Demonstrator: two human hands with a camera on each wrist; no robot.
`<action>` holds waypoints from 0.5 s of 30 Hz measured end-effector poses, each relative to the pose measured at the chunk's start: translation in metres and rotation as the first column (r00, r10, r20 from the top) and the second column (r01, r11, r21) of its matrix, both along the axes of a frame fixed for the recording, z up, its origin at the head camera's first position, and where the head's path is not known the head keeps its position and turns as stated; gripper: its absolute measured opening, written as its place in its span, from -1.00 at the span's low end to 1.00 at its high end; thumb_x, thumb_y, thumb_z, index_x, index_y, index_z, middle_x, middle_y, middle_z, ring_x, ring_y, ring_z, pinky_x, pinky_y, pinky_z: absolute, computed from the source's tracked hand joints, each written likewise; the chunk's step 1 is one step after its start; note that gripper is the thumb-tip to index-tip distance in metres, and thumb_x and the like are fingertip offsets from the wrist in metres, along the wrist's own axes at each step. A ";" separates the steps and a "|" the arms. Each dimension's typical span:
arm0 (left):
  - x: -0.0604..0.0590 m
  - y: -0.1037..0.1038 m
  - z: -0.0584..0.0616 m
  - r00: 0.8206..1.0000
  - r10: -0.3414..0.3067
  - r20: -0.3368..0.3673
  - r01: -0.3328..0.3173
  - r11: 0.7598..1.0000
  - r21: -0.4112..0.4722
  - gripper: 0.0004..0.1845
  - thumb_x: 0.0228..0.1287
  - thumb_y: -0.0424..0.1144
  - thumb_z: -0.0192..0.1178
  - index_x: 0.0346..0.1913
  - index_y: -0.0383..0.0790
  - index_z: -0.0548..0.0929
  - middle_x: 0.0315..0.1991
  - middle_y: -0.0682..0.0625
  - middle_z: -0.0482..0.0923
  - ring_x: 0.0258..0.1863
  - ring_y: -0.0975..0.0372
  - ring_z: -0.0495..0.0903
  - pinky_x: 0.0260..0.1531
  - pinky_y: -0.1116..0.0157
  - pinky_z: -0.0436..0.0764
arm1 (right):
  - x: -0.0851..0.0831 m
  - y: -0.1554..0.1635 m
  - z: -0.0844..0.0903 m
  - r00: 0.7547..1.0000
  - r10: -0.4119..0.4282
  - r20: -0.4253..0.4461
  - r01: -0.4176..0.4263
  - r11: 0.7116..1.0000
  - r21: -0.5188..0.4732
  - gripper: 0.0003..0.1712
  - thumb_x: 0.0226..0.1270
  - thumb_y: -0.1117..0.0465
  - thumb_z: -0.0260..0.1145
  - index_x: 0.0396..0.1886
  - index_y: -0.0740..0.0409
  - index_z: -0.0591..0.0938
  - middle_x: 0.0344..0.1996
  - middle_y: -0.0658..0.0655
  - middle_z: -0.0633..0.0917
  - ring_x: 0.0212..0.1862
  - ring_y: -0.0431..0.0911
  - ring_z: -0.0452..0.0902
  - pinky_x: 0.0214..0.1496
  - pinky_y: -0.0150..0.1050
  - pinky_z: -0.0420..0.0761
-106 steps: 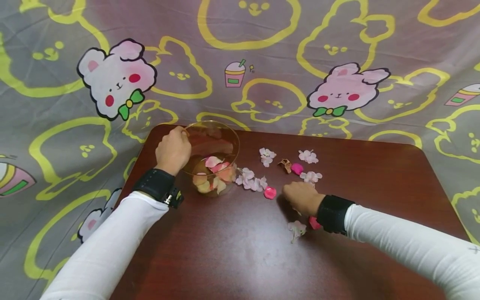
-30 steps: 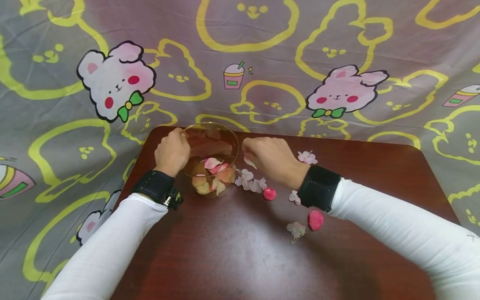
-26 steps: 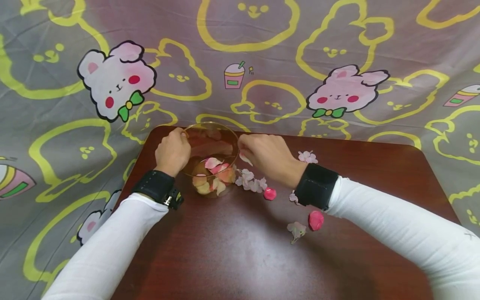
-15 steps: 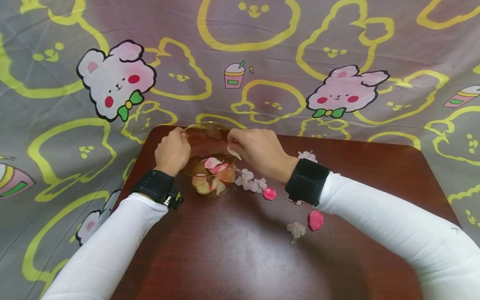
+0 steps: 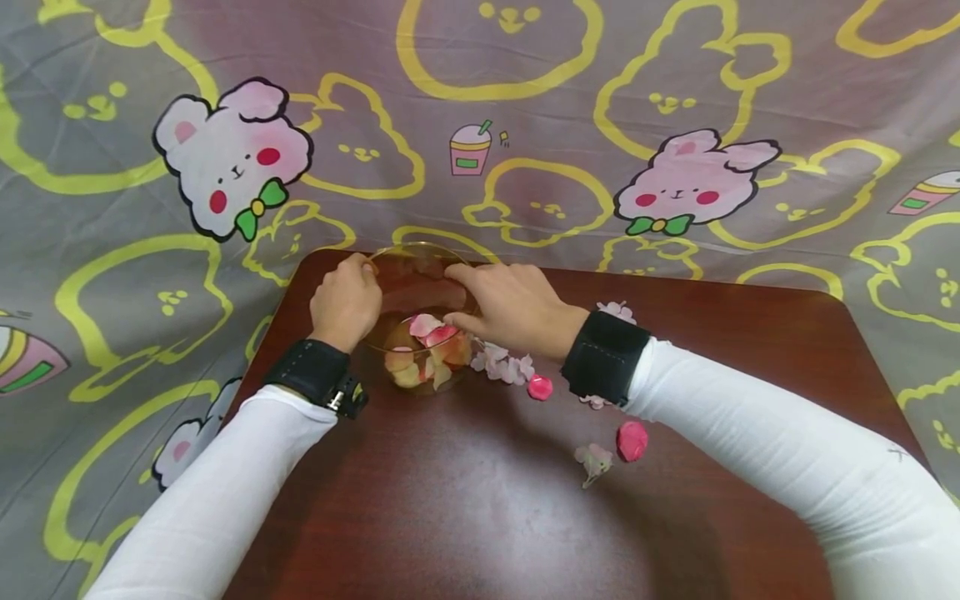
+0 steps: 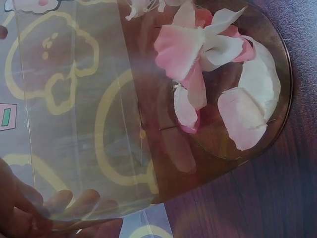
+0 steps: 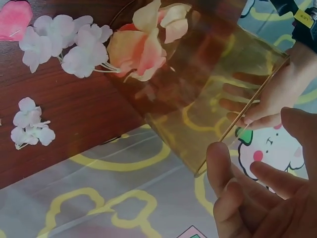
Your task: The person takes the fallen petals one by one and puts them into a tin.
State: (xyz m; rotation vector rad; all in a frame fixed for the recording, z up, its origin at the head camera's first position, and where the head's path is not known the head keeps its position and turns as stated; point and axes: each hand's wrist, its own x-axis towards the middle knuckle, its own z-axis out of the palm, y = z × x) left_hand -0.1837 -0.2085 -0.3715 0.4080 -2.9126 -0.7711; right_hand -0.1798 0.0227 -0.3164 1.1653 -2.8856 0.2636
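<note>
Container: clear amber-tinted plastic cup, upright near the far-left corner of the bench, holding pale pink and cream fabric petals.
Left hand: left hand curls round the cup's left wall, fingertips at the rim; fingers show through the plastic in the left wrist view.
Right hand: right hand sits over the cup's right rim, fingers loosely spread above the mouth, pinching nothing that shows.
Step in hand: judged as a release over the cup mouth, a petal just let go.
Next move: likely calls for the right hand to clear the rim and pinch another loose piece lightly, as the petals are thin and easily shifted.
Nearest loose pieces: cluster of white-pink fabric blossoms just right of the cup base; small round magenta petal beside it.
Further pieces: second magenta petal and single pale blossom toward the bench middle; another blossom behind the right wrist.
Surface: dark red-brown wooden bench with rounded corners.
Surroundings: grey cloth printed with yellow outlines and pink rabbits behind and under the bench.
</note>
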 end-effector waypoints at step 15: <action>0.000 -0.001 -0.001 1.000 -0.001 -0.003 0.001 1.000 -0.001 -0.57 0.63 -0.15 -0.29 0.13 -0.28 0.56 0.13 -0.36 0.63 0.12 -0.30 0.60 0.04 -0.25 0.52 | -0.004 0.008 0.007 0.999 -0.040 0.023 0.040 0.999 -0.005 -0.43 0.41 -0.20 0.28 0.25 0.01 0.57 -0.35 -0.04 0.64 -0.29 -0.13 0.55 -0.41 -0.22 0.44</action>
